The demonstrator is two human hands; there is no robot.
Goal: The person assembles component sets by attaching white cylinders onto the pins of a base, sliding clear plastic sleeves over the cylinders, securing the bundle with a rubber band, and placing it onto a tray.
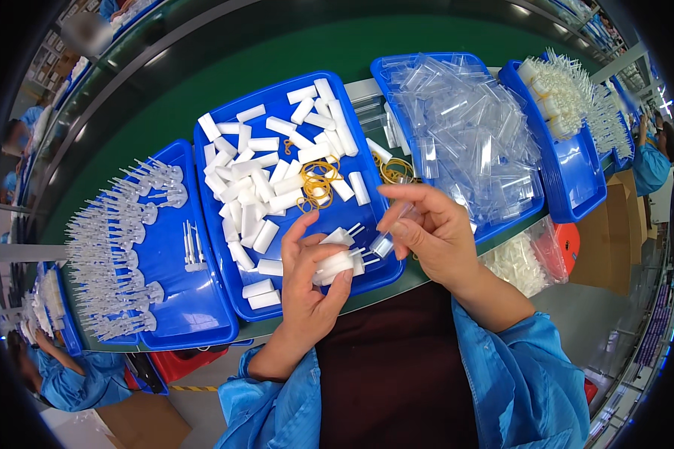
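Observation:
My left hand (303, 299) is closed round a small bundle of white pieces (334, 263), with thin white rods poking out of it to the right. Between the thumb and fingers of my right hand (442, 239) is a clear plastic sleeve (383, 245), close to the rod tips; whether it touches them I cannot tell. Below both hands lies a blue tray (243, 123) of white foam-like blocks (262, 183) and yellow rubber bands (320, 183). My fingers hide part of the bundle.
At the left, a blue tray (172, 277) holds rows of thin white-tipped rods (108, 262). Right of centre stands a tray of clear plastic sleeves (464, 127). Further right, stacked blue trays (577, 179) carry more white parts. A cardboard box (606, 239) stands beyond; co-workers sit at both sides.

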